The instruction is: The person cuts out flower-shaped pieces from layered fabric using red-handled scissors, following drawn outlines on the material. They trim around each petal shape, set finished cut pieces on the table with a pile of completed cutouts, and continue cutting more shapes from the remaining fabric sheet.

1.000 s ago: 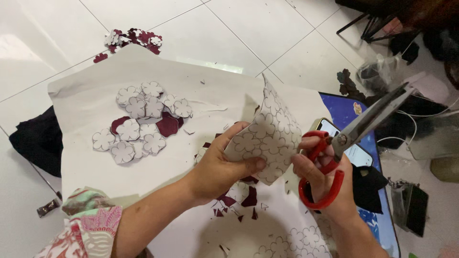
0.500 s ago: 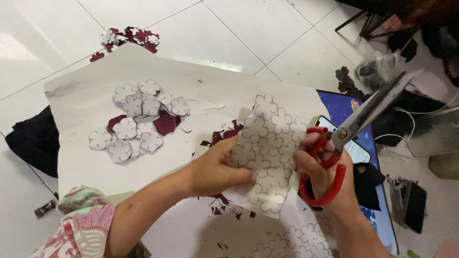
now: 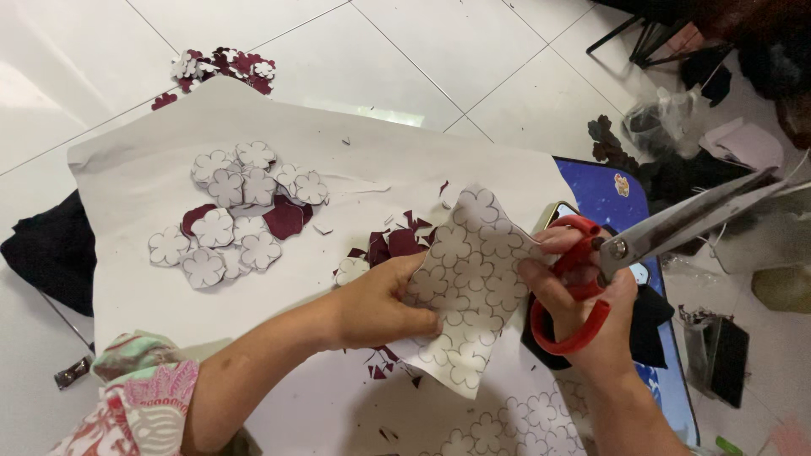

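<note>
Seen from the head camera, the left hand (image 3: 382, 306) pinches one flower-printed sheet (image 3: 469, 287) above the white paper (image 3: 405, 160) on the floor, the right hand (image 3: 583, 308) grips one pair of red-handled scissors (image 3: 650, 241), and roughly ten cut-out flowers (image 3: 236, 215) lie piled nearby.

bare paper sheet (image 3: 152, 177) left, flower cutouts (image 3: 232, 211) heaped

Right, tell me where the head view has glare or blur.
Head view: soft glare on the white floor tiles at far left; scissors blades slightly motion-blurred; patterned sheet and both hands sharp; right edge clutter dim.
</note>
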### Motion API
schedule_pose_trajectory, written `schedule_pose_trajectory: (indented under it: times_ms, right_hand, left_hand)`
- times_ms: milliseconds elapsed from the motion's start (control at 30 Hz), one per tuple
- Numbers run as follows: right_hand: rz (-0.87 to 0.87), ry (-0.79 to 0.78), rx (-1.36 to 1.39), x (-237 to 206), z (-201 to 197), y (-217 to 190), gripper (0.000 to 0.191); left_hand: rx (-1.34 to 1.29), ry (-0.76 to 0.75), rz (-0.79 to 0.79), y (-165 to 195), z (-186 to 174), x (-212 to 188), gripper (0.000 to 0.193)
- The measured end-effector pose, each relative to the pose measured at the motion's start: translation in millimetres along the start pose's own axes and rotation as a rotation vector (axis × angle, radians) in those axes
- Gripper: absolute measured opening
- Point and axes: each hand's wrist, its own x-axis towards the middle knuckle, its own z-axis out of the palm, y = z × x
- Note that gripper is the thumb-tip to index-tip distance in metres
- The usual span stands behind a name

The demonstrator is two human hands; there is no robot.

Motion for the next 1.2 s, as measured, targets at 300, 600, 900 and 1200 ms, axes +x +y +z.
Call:
schedule_pose_trajectory:
  times_ms: [300, 600, 900, 1200]
  right_hand:
    - [0.087, 0.079, -0.081, 1, -6, -4, 0.027]
    - [0.27, -0.274, 0.056, 5, -37, -16, 0.055]
    - [0.446, -0.593, -0.171, -1, -18, -30, 0.1]
    - [0.301, -0.622, -0.282, -1, -2, -30, 0.127]
  left_hand:
    - [-0.008, -0.026, 0.023, -7, -4, 2, 0.033]
    - [0.073, 0.533, 0.484, 24, -10, -6, 0.026]
    - [0.105, 0.701, 0.772, 46, 12, -17, 0.024]
    - [0.004, 0.621, 0.77, 49, 27, -20, 0.022]
